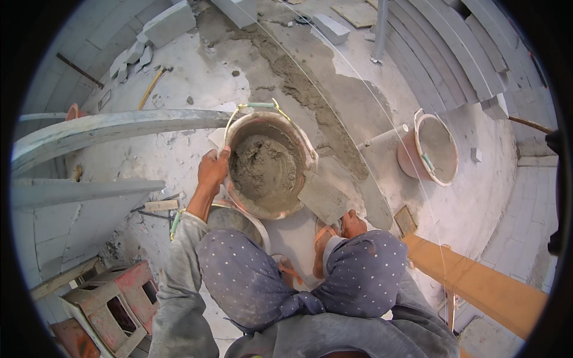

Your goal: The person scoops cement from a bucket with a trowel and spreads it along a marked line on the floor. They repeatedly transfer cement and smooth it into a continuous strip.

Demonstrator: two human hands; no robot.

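A bucket [307, 143] of wet grey mortar [265, 170] is in front of my knees, its wire handle with a green grip lying toward the far side. My left hand [212, 174] is closed on the bucket's left rim. Low at the bucket's right side, my right hand [353, 224] is closed around a trowel, its handle mostly hidden by the fingers. The trowel's flat, mortar-smeared blade [323, 198] points toward the bucket and overlaps its right rim from my view. Another bucket [260, 230] sits partly under the first, near my left knee.
A rough mortar strip [304, 98] runs along the floor beneath taut strings [343, 119]. To the right stands a third bucket [408, 158]. Grey blocks [170, 25] and a hammer [153, 86] lie far left. A curved grey bar [125, 128] reaches in from the left; an orange beam [477, 283] crosses lower right.
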